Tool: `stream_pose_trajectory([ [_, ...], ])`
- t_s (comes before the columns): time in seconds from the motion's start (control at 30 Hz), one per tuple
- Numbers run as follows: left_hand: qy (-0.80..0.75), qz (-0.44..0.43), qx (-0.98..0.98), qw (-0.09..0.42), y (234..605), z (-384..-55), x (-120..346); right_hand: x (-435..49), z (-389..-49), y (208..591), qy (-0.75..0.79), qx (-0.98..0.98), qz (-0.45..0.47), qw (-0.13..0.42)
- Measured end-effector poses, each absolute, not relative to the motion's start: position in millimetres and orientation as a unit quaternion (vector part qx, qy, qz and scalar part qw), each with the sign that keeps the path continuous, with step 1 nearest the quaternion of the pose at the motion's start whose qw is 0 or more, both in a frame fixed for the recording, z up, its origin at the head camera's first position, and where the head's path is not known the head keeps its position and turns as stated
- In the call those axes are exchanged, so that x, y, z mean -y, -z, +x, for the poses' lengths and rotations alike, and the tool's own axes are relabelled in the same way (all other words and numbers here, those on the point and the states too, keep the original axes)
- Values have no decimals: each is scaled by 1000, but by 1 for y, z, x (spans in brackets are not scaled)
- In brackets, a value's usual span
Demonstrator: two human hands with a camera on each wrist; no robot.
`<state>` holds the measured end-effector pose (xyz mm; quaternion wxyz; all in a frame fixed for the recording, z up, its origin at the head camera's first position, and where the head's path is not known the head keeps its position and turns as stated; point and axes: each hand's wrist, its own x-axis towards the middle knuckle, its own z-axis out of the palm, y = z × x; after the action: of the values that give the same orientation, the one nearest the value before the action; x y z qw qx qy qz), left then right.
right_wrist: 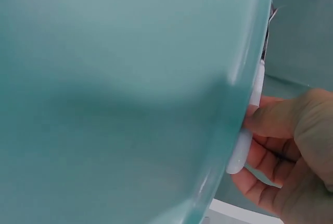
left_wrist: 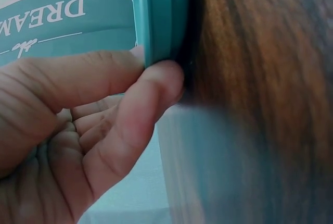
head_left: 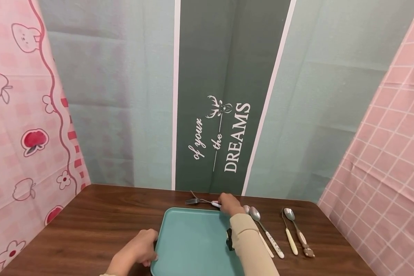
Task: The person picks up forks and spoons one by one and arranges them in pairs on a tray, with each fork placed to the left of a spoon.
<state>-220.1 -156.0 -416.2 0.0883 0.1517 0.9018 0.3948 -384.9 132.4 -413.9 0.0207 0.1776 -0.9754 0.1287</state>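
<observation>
A square teal tray (head_left: 196,241) lies on the brown wooden table in front of me. At its left edge, my left hand (head_left: 141,247) pinches the rim between thumb and finger; the left wrist view shows that tray rim (left_wrist: 161,21) close up. Beyond the tray's far edge, my right hand (head_left: 230,204) holds the white handle (right_wrist: 240,153) of a fork between thumb and fingers. The metal fork head (head_left: 192,201) points left, with another thin metal piece crossing close by it. Part of the handle is hidden by my hand.
Right of the tray lie two spoons side by side, one a spoon with a patterned handle (head_left: 272,243). Farther right are a cream-handled utensil (head_left: 291,241) and a spoon with a brown bear-shaped end (head_left: 303,243). A printed curtain (head_left: 214,76) hangs behind the table.
</observation>
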Motion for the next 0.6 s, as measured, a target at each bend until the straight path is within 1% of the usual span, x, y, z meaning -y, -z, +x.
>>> stream_pose_trajectory([
  [0.2, -423, 128, -888, 129, 417, -218, 154, -136, -382, 411, -134, 975, 176, 18],
  [0.4, -417, 114, -891, 139, 417, -217, 153, -135, -377, 405, -145, 968, 200, 30],
  [0.6, -418, 113, -891, 136, 418, -218, 153, -132, -381, 406, -137, 973, 187, 17],
])
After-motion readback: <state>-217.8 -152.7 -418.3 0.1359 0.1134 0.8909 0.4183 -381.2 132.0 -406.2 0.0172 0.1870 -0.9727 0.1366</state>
